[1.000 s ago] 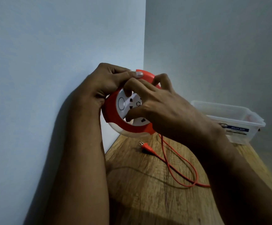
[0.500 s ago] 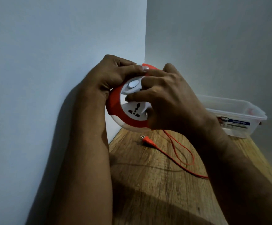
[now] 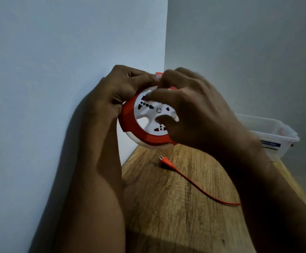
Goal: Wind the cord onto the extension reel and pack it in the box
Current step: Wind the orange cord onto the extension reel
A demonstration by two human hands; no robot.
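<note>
I hold a round red and white extension reel [image 3: 130, 123] up above the wooden table. My left hand [image 3: 123, 86] grips its upper left rim. My right hand [image 3: 190, 106] lies over the white socket face, fingers pressed into it. The red cord [image 3: 199, 189] runs from under my right forearm across the table and ends in a red plug [image 3: 164, 160] lying below the reel. A clear plastic box [image 3: 269, 132] stands open at the right, partly behind my right wrist.
The wooden table [image 3: 175, 216] sits in a corner, with a pale wall close on the left and a grey wall behind. The box stands near the table's far right edge.
The white socket face has turned under my right hand. The loose cord on the table has shortened from a double loop to a single run, and the plug stays in nearly the same place.
</note>
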